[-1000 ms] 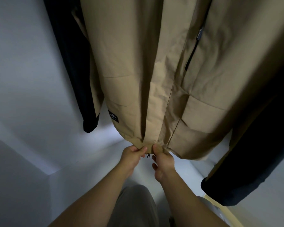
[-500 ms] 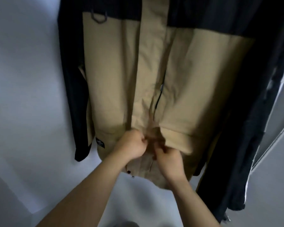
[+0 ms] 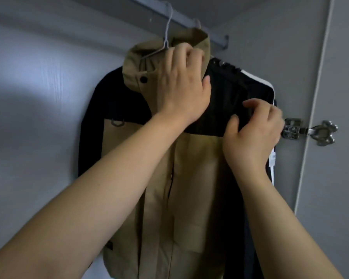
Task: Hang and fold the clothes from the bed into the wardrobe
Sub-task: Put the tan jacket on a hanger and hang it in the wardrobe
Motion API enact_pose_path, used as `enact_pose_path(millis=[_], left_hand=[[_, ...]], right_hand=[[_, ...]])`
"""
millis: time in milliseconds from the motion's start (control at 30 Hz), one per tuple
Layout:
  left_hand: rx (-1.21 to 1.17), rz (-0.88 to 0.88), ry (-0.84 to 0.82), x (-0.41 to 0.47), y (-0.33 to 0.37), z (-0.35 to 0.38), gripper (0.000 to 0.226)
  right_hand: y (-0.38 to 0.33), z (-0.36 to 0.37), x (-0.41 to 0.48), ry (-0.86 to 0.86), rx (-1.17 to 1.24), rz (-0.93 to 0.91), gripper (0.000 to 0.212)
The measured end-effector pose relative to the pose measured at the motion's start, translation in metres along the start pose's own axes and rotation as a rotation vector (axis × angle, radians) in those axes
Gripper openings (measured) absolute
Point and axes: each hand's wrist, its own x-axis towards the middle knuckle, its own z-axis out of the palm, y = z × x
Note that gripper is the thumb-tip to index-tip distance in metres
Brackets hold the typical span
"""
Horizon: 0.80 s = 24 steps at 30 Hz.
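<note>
Gripping the jacket (image 3: 197, 168) collar in my left hand (image 3: 182, 85); right hand (image 3: 252, 131) fingers pinch its black shoulder; the jacket hangs long axis downward on the hanger (image 3: 166, 37) from the wardrobe rail (image 3: 214, 35), my left nearest the hook

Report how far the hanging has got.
Done: the tan and black jacket hangs on a wire hanger on the rail, beside a dark garment. In hand: the left hand grips its collar; the right hand pinches the black shoulder, likely straightening. Left: the bed is out of view, so I cannot tell.
</note>
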Motion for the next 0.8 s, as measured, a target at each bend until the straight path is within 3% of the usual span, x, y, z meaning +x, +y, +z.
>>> enact_pose_path(millis=[100,233,333,533,800], left_hand=[[0.126,-0.085,-0.152,0.039,0.0,0.009,0.052],[-0.009,-0.399,-0.57,0.077,-0.008,0.019,0.073],[-0.034,-0.393,-0.747,0.089,-0.012,0.021,0.073],[0.011,-0.262,-0.724,0.086,-0.007,0.025,0.031],[-0.12,-0.204,-0.551,0.101,-0.006,0.029,0.023]], right_hand=[[0.009,0.007,0.029,-0.08,-0.01,0.111,0.046],[0.021,0.014,0.049,-0.217,0.091,0.11,0.045],[0.028,0.023,0.059,-0.243,0.104,0.08,0.044],[0.022,0.037,0.087,-0.391,0.106,-0.078,0.043],[0.026,0.04,0.106,-0.423,0.077,-0.134,0.031]])
